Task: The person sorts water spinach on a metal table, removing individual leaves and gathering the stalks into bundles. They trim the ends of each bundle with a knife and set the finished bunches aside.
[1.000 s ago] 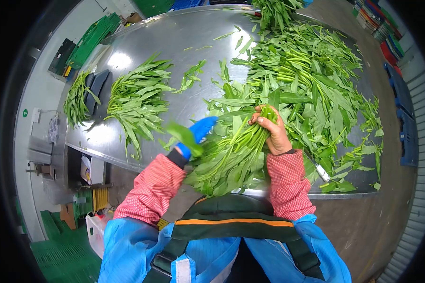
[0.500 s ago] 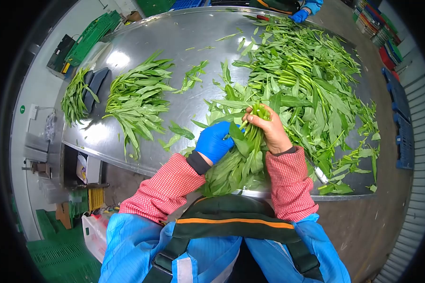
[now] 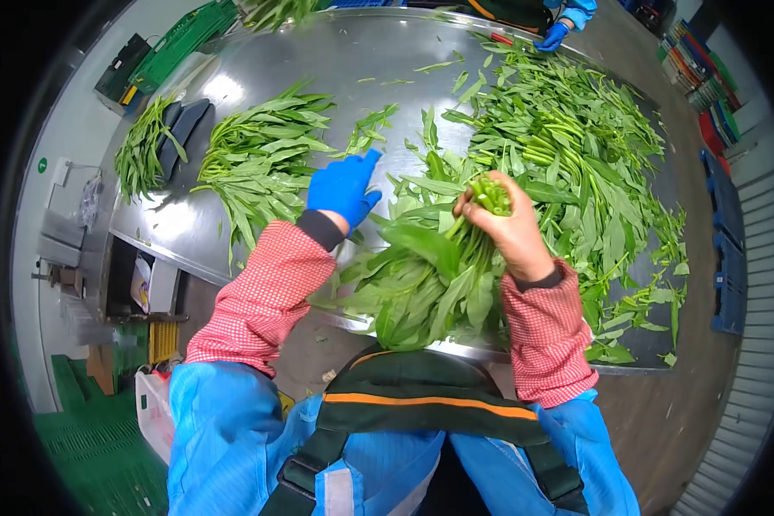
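My right hand (image 3: 514,225), bare, is closed around the stems of a bunch of water spinach (image 3: 434,279). The cut stem ends point up and its leaves hang down by the table's front edge. My left hand (image 3: 344,191), in a blue glove, is away from the bunch, thumb and fingers apart with nothing visible in them. Just left of it lies a gathered bundle of the greens (image 3: 262,138). Beyond my right hand spreads a large heap of loose water spinach (image 3: 568,155).
A metal table (image 3: 353,64) carries the greens. Another bundle (image 3: 142,150) rests beside a dark tray (image 3: 181,125) at the left. A co-worker's blue-gloved hand (image 3: 552,36) is at the far edge, near a red-handled tool (image 3: 501,39). Green crates (image 3: 181,43) stand back left.
My left hand has let go of the bunch and moved left, its fingers opening. My right hand has tipped the bunch so its stem ends show. More greens appear at the top left edge.
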The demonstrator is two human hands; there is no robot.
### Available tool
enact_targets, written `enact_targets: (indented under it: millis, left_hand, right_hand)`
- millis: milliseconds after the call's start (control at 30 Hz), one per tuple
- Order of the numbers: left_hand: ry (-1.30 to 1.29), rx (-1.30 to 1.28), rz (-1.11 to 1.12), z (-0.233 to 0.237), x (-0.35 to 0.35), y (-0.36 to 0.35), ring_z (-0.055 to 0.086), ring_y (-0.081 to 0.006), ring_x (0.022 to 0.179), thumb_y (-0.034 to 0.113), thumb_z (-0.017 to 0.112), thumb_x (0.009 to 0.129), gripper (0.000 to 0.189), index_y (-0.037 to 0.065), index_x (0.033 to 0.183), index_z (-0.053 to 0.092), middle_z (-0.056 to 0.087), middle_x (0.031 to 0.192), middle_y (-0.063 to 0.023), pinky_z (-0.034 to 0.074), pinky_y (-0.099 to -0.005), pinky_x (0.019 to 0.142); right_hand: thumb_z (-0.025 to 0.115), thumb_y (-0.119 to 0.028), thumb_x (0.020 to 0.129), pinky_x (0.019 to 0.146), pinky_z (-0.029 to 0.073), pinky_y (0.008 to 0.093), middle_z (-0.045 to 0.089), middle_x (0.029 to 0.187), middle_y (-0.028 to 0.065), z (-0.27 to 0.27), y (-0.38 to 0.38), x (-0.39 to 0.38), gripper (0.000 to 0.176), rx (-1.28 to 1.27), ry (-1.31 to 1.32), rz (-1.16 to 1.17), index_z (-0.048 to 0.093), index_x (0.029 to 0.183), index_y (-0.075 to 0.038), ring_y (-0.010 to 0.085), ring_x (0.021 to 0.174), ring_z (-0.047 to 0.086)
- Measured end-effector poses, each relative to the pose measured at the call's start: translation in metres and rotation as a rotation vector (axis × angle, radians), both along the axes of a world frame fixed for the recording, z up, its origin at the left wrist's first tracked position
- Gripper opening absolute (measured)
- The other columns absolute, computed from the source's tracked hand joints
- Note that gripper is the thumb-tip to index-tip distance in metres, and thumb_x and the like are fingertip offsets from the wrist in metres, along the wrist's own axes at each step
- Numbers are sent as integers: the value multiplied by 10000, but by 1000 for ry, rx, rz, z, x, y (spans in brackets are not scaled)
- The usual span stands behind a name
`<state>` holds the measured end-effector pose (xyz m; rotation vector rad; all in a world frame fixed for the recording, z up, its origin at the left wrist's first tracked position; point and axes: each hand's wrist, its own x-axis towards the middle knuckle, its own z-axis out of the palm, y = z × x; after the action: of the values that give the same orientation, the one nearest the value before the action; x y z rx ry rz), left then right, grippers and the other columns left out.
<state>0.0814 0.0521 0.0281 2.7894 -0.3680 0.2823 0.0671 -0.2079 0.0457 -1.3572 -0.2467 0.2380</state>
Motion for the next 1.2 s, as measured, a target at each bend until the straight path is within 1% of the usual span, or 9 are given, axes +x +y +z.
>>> enact_targets:
  millis: [200,300,467,567,667,733,933,1033,1200]
  left_hand:
    - [-347,-559,-20,47,-19,-14,548,-259,1110,151,700,808,593,33,1333,451,557,1230,-149,404,-354,971]
    - [-431,-519,-123,47,-23,-18,527,-279,1138,130,706,790,579,35,1312,474,547,1254,-135,383,-371,995]
    - [-318,-335,-363,59,-46,-53,470,-324,1226,207,715,784,608,46,1315,467,522,1302,-140,358,-404,1023]
    - [5,-440,-516,19,-53,-48,506,-328,1196,327,597,891,576,47,1361,416,524,1300,-158,385,-401,1015]
    - [984,-1444,-315,-9,-59,-33,546,-309,1146,444,434,962,596,47,1400,357,533,1280,-177,408,-392,1011]
    - [1429,-1943,-348,-26,-68,-33,537,-260,1153,502,337,977,633,61,1428,291,483,1329,-170,405,-402,1025]
    - [1049,-1589,33,-125,-129,-18,502,-220,1180,467,424,962,593,128,1430,290,481,1302,-99,428,-385,1002]
    - [1344,-1944,398,-136,-131,-18,525,-234,1160,460,342,988,520,120,1380,386,518,1272,-105,484,-408,935]
    - [1539,-2030,87,-117,-136,-21,565,-295,1119,409,456,958,531,69,1362,399,536,1268,-158,479,-471,931]
  right_hand:
    - [672,4,767,804,497,284,628,929,35,87,-45,43,349,-210,-426,-42,529,1080,-52,138,895,607]
    - [656,-13,819,821,468,287,618,905,52,97,-46,49,245,-593,-599,-143,519,1021,-39,148,876,588]
    - [653,17,761,765,488,251,607,907,20,93,-40,66,316,-607,-630,-281,559,1058,-31,90,849,576]
    - [715,-9,706,754,506,294,625,915,66,106,-33,54,375,-647,-787,-266,573,1052,-43,162,852,608]
    - [772,-35,600,757,519,344,631,930,117,99,-12,33,451,-777,-1244,-147,592,1013,-58,290,869,621]
    - [647,-65,665,688,491,361,542,761,76,69,21,3,192,-883,-1477,49,557,833,-83,260,761,571]
    - [519,-122,803,1038,369,445,535,1046,99,-34,66,-87,268,-1127,-1159,368,538,1070,-148,265,1045,527]
    - [547,-104,796,990,401,434,539,1079,120,-25,56,-110,381,-1221,-1038,276,516,1175,-131,293,1040,525]
    - [732,-142,721,740,479,363,552,976,164,-29,10,-129,506,-1064,-265,38,506,1145,14,297,872,580]
